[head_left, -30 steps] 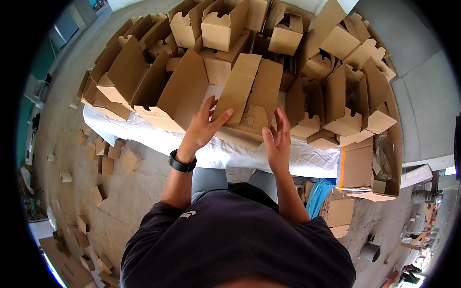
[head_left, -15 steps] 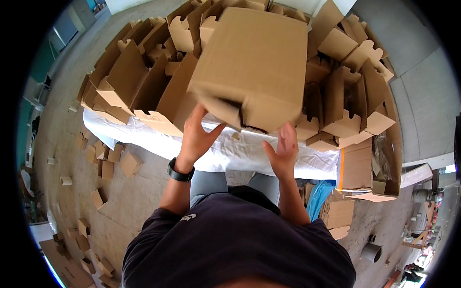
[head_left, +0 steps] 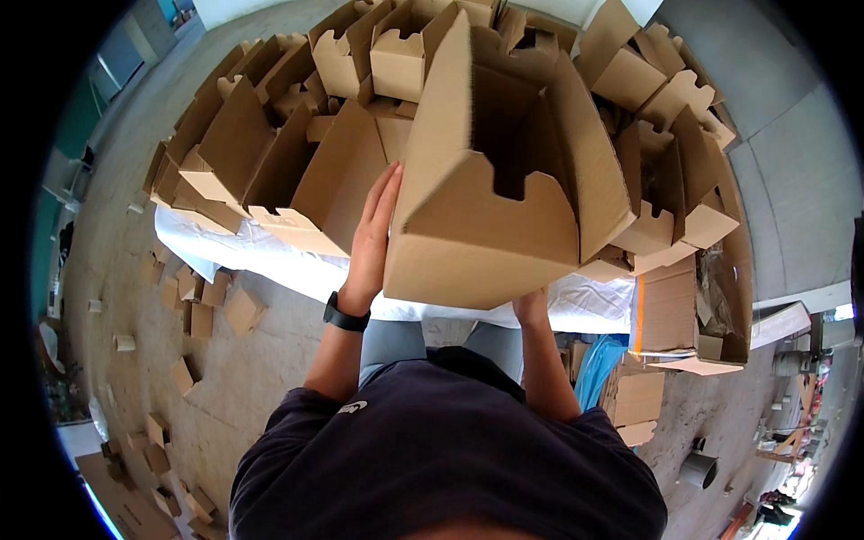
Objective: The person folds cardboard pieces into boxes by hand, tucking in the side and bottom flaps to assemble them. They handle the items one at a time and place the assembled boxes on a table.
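Directly in front of me is a large brown cardboard box (head_left: pixel 486 229), tilted with its open top facing up and away and its notched end toward me. The flat fingers of my left hand (head_left: pixel 371 238) press along the box's left side; a dark watch is on that wrist. My right hand (head_left: pixel 532 306) supports the box from below at its near right, its fingers hidden behind the cardboard. Between them the hands hold the box over the front edge of the table. Its dark inside looks empty as far as it shows.
Rows of similar open boxes (head_left: pixel 301 229) fill the table left, right and behind. A white cloth (head_left: pixel 270 261) covers the table's front. Small cardboard pieces (head_left: pixel 245 310) lie on the floor at left. Blue plastic (head_left: pixel 597 373) and a larger carton (head_left: pixel 668 310) stand at right.
The box has turned over: its closed face was up, and now the open top and notched end show. My left hand has moved up its side, and my right hand has gone beneath it.
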Tool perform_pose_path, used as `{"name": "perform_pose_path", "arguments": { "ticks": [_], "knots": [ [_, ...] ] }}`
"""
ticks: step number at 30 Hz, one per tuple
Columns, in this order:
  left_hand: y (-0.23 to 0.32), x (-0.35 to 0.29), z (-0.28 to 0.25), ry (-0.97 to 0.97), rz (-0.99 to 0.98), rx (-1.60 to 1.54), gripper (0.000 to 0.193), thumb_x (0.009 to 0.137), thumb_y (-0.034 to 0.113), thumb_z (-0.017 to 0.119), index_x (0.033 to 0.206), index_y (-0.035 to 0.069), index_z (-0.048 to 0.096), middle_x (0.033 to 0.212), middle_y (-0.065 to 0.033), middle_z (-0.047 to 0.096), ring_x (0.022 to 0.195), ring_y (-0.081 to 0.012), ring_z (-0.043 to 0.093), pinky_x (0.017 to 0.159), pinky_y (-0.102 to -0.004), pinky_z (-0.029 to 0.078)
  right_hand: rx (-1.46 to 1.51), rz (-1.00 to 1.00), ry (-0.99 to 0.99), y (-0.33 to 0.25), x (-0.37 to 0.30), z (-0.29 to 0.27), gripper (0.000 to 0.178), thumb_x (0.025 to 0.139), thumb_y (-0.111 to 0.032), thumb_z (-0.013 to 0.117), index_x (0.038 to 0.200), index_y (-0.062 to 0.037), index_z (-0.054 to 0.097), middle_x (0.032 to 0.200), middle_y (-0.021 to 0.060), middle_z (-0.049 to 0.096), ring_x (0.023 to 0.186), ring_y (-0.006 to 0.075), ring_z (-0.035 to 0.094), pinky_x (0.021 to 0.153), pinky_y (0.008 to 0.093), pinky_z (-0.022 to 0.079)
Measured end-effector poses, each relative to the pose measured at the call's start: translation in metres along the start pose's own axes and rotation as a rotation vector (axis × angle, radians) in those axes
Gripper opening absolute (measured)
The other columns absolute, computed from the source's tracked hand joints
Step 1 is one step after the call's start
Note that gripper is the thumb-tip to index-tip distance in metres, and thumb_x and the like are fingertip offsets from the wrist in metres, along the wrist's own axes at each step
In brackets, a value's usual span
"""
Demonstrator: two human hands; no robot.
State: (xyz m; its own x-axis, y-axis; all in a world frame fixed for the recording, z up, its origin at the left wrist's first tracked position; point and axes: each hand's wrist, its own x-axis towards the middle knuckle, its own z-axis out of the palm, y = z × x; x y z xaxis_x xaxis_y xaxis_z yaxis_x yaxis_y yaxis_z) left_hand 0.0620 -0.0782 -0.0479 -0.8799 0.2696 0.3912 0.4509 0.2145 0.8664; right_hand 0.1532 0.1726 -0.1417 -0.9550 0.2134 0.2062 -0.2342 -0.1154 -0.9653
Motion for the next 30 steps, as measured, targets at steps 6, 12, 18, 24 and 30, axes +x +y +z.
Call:
{"name": "perform_pose_path", "arguments": {
  "ticks": [6,12,18,24,30],
  "knots": [
    [-0.081,-0.016,0.005,-0.214,0.019,0.303,0.08,0.077,-0.007,0.067,0.148,0.018,0.04,0.146,-0.0182,0.046,0.131,-0.0359,0.048,0.106,-0.0382,0.043,-0.07,0.192,-0.033,0.009,0.025,-0.013,0.06,0.104,-0.029,0.046,0.153,-0.0021,0.026,0.153,0.0117,0.037,0.141,0.0224,0.034,0.116,0.034,0.026],
    [-0.111,-0.044,0.015,-0.406,-0.218,0.097,0.065,0.093,0.001,0.057,0.152,0.012,0.031,0.144,-0.017,0.05,0.13,-0.0338,0.052,0.103,-0.0394,0.045,-0.058,0.204,-0.203,-0.008,0.015,0.013,0.072,0.1,-0.055,0.041,0.155,-0.0114,0.024,0.16,0.011,0.025,0.149,0.0254,0.02,0.119,0.042,0.018],
    [-0.11,-0.045,0.01,-0.253,-0.374,-0.316,0.058,0.098,0.001,0.049,0.152,0.012,0.032,0.145,-0.0146,0.049,0.123,-0.0242,0.057,0.098,-0.0331,0.048,-0.015,0.095,-0.099,-0.049,0.016,0.014,0.09,0.091,-0.07,0.044,0.157,-0.0136,0.018,0.164,0.0101,0.014,0.151,0.0277,0.011,0.119,0.0485,0.015],
    [-0.092,-0.091,0.007,-0.213,-0.443,-0.353,0.076,0.087,-0.008,0.061,0.153,0.01,0.028,0.155,-0.0106,0.033,0.139,-0.0262,0.04,0.105,-0.0392,0.043,-0.248,-0.178,-0.136,-0.105,0.029,0.031,0.074,0.094,-0.038,0.06,0.155,-0.0104,0.026,0.162,0.0153,0.018,0.15,0.0298,0.016,0.119,0.0446,0.016],
    [-0.022,-0.094,0.019,-0.26,-0.229,-0.085,0.106,0.075,0.013,0.083,0.156,0.006,0.014,0.16,-0.0169,0.02,0.148,-0.0315,0.021,0.117,-0.0435,0.025,-0.491,-0.174,-0.101,-0.083,0.053,0.054,0.065,0.09,-0.006,0.06,0.15,-0.0113,0.036,0.159,0.017,0.026,0.147,0.0293,0.026,0.117,0.0381,0.024]
  ]
}}
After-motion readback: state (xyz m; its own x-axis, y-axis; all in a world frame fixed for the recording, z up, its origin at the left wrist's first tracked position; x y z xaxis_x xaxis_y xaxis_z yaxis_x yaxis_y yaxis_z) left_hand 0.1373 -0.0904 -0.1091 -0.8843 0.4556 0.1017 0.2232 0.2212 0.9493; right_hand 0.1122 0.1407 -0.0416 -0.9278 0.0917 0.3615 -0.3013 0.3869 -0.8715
